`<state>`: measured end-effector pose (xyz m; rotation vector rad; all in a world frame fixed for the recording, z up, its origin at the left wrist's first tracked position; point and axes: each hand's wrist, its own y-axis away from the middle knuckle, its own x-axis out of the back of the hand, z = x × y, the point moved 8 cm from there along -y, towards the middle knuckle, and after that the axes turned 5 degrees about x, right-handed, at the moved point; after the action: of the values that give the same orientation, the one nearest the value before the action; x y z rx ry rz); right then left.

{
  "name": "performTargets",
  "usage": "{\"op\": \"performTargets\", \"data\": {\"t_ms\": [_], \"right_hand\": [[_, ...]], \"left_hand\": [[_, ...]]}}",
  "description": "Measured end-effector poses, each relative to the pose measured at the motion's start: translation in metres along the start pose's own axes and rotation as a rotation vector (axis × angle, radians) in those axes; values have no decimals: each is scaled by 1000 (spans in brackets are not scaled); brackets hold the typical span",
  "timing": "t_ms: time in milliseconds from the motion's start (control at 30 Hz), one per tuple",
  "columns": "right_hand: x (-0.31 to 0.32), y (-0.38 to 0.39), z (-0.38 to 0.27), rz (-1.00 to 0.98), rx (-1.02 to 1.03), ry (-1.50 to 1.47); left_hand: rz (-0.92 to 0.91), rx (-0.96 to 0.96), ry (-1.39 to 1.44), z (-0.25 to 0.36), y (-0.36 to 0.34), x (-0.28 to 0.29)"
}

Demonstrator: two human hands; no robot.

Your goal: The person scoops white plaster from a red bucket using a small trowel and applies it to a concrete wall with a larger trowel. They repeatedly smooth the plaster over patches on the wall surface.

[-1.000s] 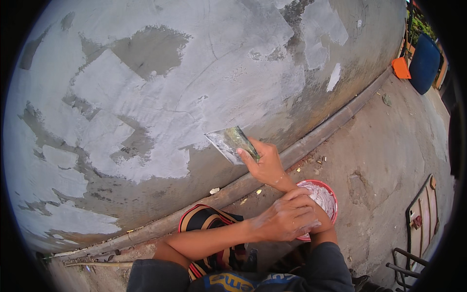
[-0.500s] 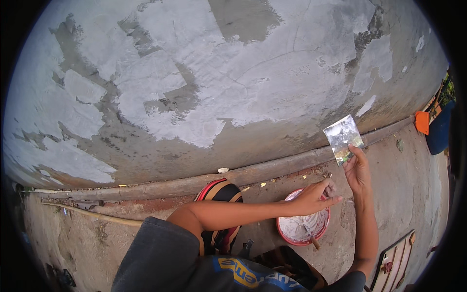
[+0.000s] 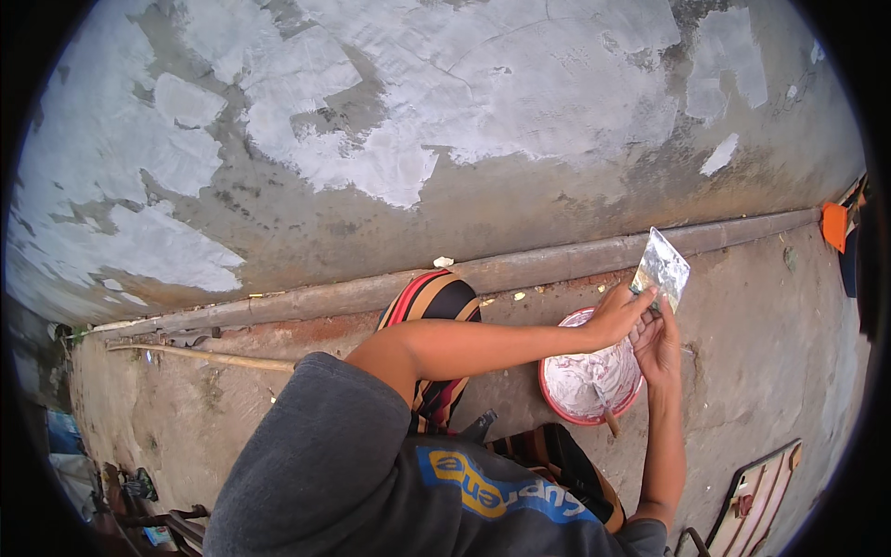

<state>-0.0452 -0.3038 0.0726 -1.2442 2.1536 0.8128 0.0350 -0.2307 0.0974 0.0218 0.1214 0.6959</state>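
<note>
And here the thin, shiny plate (image 3: pixel 665 265) is hanging in the air, tilted, its bright face showing, just beyond the right-hand rim of the bowl (image 3: pixel 546 390) and close to the floor's wall-side edge. The right hand (image 3: pixel 660 349) appears to be clamping its lower end, thumb against the face. The left hand (image 3: pixel 613 319) is meeting it at the lower left corner, fingers on the plate; whether it is pinching or only touching, I cannot tell.

The step looks like a grip being settled or the plate being tidied. Doing that well is probably asking for one firm holder at a time, fingers staying flat and off the thin edges, the far edge being left free and straight. Working over the bowl would be wiser, so any drips are landing in the white paste (image 3: pixel 575 381) rather than on the floor (image 3: pixel 724 353). A brown-handled tool (image 3: pixel 613 423) is leaning across the bowl's near right rim, so the right forearm should be keeping clear of it.

Farther out, the ledge (image 3: pixel 538 267) is running along the foot of the wall (image 3: pixel 520 200), whose ragged white patches (image 3: pixel 394 162) are stopping short of its lower edge.
</note>
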Motion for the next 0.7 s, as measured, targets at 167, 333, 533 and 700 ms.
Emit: {"op": "performTargets", "data": {"t_ms": [167, 333, 533, 700], "right_hand": [[91, 11, -4, -15, 32, 832], [154, 77, -24, 147, 35, 1982], [193, 94, 24, 71, -165, 1925], [178, 99, 46, -95, -489, 1850]], "left_hand": [[93, 43, 169, -1, -31, 15], [7, 169, 272, 4, -32, 33], [130, 287, 186, -7, -26, 50], [136, 274, 113, -6, -27, 56]]}}
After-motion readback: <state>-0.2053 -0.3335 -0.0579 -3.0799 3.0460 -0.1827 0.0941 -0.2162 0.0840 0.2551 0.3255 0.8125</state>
